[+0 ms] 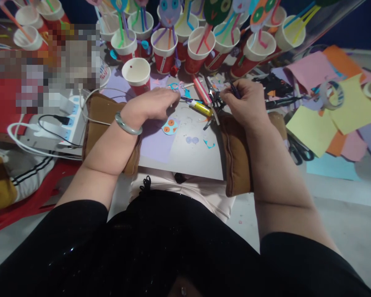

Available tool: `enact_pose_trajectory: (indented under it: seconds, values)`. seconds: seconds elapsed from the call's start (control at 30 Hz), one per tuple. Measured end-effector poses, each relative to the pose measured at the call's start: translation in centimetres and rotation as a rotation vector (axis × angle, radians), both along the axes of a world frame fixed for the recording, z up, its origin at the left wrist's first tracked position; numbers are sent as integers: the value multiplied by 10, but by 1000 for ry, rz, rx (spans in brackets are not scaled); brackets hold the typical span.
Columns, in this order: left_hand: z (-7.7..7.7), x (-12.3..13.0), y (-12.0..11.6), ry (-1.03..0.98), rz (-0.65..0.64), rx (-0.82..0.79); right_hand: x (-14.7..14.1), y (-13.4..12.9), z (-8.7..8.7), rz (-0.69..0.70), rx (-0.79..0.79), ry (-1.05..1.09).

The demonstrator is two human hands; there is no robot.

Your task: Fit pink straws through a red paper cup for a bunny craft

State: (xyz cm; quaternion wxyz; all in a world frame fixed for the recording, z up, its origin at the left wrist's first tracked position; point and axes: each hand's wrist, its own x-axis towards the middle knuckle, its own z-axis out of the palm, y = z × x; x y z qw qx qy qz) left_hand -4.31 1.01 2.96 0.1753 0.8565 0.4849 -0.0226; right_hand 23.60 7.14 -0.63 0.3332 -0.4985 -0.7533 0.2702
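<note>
My left hand [157, 103], with a bracelet at the wrist, is over the purple paper [156, 146], its fingers bent down near a dark pen cap; what they hold, if anything, is hidden. Just below it lies a light-blue cutout [170, 127] with orange circles. My right hand [245, 99] is closed on a dark pen [235, 88] beside black scissors [214, 95]. Between my hands lie a yellow glue tube [201, 108] and pink strips [201, 90]. Two small purple circles [192, 140] and a blue scrap [209, 144] rest on the board nearer to me.
Red-and-white paper cups [164, 49] with straws and paper faces line the back. One cup [136, 76] has no straw. A power strip [76, 117] with cables is at left. Coloured papers [312, 128] and clear tape [332, 95] lie at right. Brown cushions [239, 156] flank the board.
</note>
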Motion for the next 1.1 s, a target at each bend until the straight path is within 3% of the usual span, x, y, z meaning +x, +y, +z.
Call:
enact_pose_trajectory:
  seconds: [0.1, 0.2, 0.3, 0.47, 0.7, 1.1]
  values:
    - [2, 0, 2, -9, 43, 32, 1, 1, -1, -5, 10, 7]
    - [3, 3, 2, 2, 32, -36, 1, 1, -1, -4, 9, 9]
    - [-3, 4, 0, -1, -1, -91, 1, 1, -1, -1, 3, -4]
    - [-16, 1, 0, -95, -8, -1, 2, 3, -3, 5, 19, -1]
    - [-2, 14, -1, 83, 95, -134, 3, 4, -3, 30, 26, 5]
    - [-4, 25, -7, 6, -88, -86, 2, 4, -3, 32, 7, 15]
